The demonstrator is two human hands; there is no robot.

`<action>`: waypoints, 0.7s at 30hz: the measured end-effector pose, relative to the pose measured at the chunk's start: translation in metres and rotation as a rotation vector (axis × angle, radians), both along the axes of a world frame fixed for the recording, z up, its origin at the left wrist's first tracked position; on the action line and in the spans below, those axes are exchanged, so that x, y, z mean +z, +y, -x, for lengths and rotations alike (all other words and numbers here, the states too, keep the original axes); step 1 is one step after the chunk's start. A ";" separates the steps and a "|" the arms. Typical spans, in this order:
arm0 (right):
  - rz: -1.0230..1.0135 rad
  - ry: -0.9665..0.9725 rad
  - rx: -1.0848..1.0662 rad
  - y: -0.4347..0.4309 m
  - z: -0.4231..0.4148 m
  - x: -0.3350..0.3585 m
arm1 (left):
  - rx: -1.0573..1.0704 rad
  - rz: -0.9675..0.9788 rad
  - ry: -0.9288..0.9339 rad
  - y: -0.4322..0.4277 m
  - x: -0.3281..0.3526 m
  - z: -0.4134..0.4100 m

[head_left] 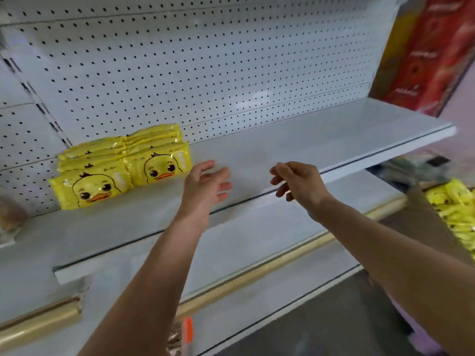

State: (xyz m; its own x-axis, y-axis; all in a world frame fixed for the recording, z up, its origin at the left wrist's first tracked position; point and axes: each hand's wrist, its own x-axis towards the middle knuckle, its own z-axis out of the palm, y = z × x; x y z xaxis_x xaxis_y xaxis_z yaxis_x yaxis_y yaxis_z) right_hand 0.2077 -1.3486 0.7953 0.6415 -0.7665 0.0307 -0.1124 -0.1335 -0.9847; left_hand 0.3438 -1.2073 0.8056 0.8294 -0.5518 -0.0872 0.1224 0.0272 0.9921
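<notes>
Two rows of yellow duck-face packets [120, 165] stand on a white shop shelf [295, 155], near its left end against the pegboard back. My left hand [205, 185] hovers just right of the packets, fingers spread and relaxed, holding nothing. My right hand [298, 181] hangs above the shelf's front edge with fingers loosely curled and nothing in them. Both hands are apart from the packets.
A white pegboard wall [205, 60] backs the shelf. A box of more yellow packets [455, 211] sits low at the right. A red carton [431, 52] stands beyond the shelf's right end. A brownish bag [10, 217] lies at the far left. Lower shelves show below.
</notes>
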 end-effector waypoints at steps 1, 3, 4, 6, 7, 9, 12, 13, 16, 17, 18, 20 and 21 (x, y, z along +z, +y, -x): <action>-0.008 0.001 -0.029 -0.008 0.017 0.000 | -0.046 -0.009 0.012 -0.014 0.000 0.014; -0.029 0.001 -0.089 -0.025 0.051 -0.003 | -0.136 -0.029 0.031 -0.043 -0.001 0.043; -0.037 0.006 -0.118 -0.035 0.069 -0.007 | -0.180 -0.036 0.037 -0.058 -0.003 0.058; -0.052 0.033 -0.169 -0.055 0.105 -0.015 | -0.259 -0.052 0.038 -0.089 -0.011 0.089; -0.060 0.047 -0.190 -0.067 0.125 -0.020 | -0.294 -0.063 0.035 -0.105 -0.015 0.105; -0.084 0.064 -0.228 -0.092 0.165 -0.031 | -0.363 -0.083 0.038 -0.137 -0.026 0.138; -0.116 0.088 -0.328 -0.135 0.228 -0.049 | -0.447 -0.119 0.058 -0.187 -0.045 0.195; -0.116 0.094 -0.361 -0.150 0.248 -0.054 | -0.471 -0.133 0.062 -0.204 -0.051 0.215; -0.138 0.108 -0.437 -0.194 0.307 -0.069 | -0.531 -0.162 0.073 -0.255 -0.069 0.275; -0.148 0.127 -0.449 -0.207 0.325 -0.073 | -0.548 -0.172 0.076 -0.271 -0.075 0.293; -0.159 0.148 -0.456 -0.221 0.343 -0.076 | -0.565 -0.184 0.078 -0.287 -0.081 0.310; -0.169 0.189 -0.468 -0.246 0.375 -0.084 | -0.601 -0.202 0.074 -0.318 -0.093 0.341; -0.173 0.209 -0.473 -0.259 0.391 -0.089 | -0.615 -0.210 0.072 -0.333 -0.099 0.355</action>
